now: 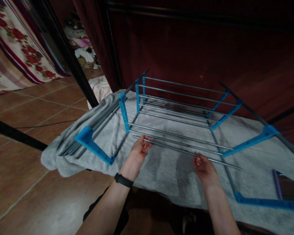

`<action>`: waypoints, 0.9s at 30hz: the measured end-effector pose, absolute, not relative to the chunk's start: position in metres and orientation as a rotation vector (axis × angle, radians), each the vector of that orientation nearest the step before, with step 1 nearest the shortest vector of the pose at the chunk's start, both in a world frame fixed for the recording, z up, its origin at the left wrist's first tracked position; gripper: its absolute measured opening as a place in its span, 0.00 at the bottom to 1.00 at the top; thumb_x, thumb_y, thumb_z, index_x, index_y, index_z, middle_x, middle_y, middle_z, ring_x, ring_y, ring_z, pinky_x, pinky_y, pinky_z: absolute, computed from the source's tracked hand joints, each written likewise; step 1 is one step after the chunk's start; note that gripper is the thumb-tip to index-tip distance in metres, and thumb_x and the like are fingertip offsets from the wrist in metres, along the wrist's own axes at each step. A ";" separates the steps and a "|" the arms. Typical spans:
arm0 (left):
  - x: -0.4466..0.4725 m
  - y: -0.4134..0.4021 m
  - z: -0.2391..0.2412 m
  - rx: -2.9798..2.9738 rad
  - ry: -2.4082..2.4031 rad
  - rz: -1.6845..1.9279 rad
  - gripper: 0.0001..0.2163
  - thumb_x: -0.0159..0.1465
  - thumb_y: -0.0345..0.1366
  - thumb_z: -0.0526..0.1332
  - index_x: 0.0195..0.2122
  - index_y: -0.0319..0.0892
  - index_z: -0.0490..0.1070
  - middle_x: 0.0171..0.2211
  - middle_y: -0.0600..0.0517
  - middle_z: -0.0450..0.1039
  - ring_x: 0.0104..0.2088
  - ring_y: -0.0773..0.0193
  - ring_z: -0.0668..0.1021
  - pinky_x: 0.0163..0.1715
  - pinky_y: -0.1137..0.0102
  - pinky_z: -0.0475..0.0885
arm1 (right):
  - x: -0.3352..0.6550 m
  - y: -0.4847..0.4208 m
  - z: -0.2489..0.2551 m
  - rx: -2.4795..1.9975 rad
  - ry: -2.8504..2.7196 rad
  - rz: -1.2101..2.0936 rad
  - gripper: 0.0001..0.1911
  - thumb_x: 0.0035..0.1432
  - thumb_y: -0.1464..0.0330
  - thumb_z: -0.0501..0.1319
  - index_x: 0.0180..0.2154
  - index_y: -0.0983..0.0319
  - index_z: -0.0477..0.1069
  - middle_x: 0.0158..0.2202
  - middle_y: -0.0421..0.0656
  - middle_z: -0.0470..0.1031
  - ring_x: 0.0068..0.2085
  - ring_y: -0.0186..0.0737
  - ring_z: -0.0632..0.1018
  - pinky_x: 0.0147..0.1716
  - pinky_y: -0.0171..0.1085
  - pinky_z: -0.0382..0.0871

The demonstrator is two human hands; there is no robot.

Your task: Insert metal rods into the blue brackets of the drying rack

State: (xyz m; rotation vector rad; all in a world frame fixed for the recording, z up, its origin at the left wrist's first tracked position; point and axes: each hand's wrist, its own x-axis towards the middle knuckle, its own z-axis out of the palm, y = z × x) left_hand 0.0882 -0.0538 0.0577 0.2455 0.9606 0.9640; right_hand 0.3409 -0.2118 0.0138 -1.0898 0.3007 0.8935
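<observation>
A thin grey metal rod [172, 148] is held crosswise between my hands, one toward each end. My left hand [140, 148], with a black band on its wrist, pinches it near its left end. My right hand [204, 165] grips the same rod closer to its right end. Just beyond lies a rack of metal tubes on its side; several crossbars [176, 119] join its two side frames. Blue plastic brackets [124, 112] hold those bars. The nearest left bracket [94, 147] and nearest right bracket [267, 202] have no bar between them.
Several loose metal rods [98, 124] lie at the left on the grey blanket [159, 169]. A phone-like object [287, 186] rests at the right. Dark bed-frame posts [71, 58] rise at the left, and a dark red curtain [186, 49] hangs behind.
</observation>
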 end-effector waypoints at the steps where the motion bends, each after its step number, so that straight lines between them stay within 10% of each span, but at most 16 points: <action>1: 0.087 -0.053 0.058 0.230 0.963 0.966 0.14 0.73 0.39 0.56 0.31 0.40 0.71 0.26 0.49 0.76 0.25 0.68 0.78 0.28 0.74 0.74 | 0.342 -0.212 0.014 -1.086 0.290 0.895 0.07 0.58 0.79 0.60 0.33 0.62 0.74 0.27 0.39 0.79 0.25 0.29 0.78 0.29 0.27 0.78; 11: 0.083 -0.052 0.063 0.082 0.955 1.068 0.25 0.75 0.51 0.45 0.33 0.39 0.72 0.29 0.44 0.78 0.28 0.61 0.80 0.29 0.70 0.75 | 0.345 -0.216 0.014 -1.093 0.229 0.907 0.07 0.58 0.77 0.60 0.32 0.61 0.73 0.30 0.40 0.80 0.27 0.30 0.79 0.32 0.29 0.80; 27: 0.075 -0.045 0.066 0.057 0.869 1.102 0.16 0.74 0.38 0.50 0.32 0.39 0.71 0.28 0.47 0.77 0.27 0.63 0.81 0.29 0.71 0.77 | 0.343 -0.216 0.020 -1.064 0.245 0.934 0.08 0.60 0.78 0.59 0.34 0.62 0.74 0.30 0.41 0.80 0.27 0.30 0.80 0.31 0.28 0.80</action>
